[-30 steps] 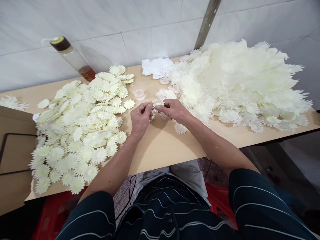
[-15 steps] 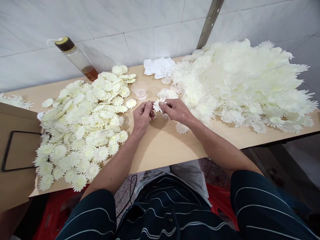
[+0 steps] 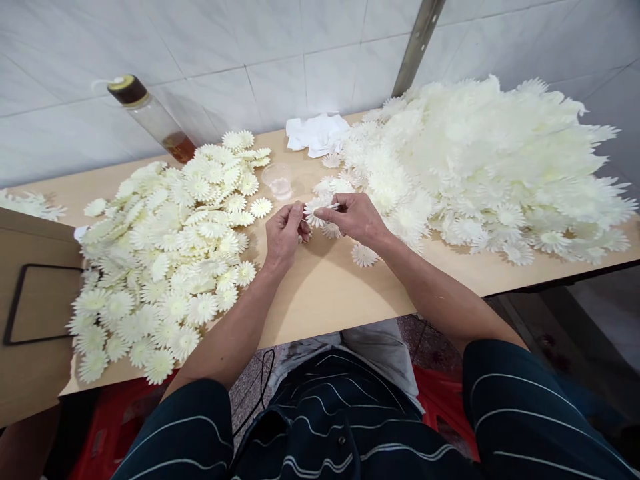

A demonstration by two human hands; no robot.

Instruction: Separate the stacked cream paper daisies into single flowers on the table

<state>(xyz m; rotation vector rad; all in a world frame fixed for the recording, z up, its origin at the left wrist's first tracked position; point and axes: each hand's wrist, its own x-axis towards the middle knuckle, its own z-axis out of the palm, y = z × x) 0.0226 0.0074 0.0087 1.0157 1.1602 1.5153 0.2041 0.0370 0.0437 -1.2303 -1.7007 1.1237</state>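
Above the table's middle, my right hand (image 3: 361, 217) pinches a cream-white artificial flower head (image 3: 316, 212) between thumb and fingers. My left hand (image 3: 283, 235) is closed at the flower's left edge, thumb pressed on the curled forefinger; whatever lies in that pinch is too small or hidden to make out. Between the hands the flower is tilted, its petals spread. A single flower (image 3: 365, 255) lies on the table just below my right wrist. Close behind my hands stands a small clear plastic cup (image 3: 280, 185).
A broad heap of cream flowers (image 3: 165, 267) covers the left, and a taller pale heap (image 3: 490, 167) the right. At the back are a bottle of brown liquid (image 3: 163, 123) and crumpled white tissue (image 3: 317, 135). A cardboard box (image 3: 40, 307) borders the left.
The flower has tilted between my hands, and my right thumb and fingers have shifted their grip on it. My left hand has hardly moved.
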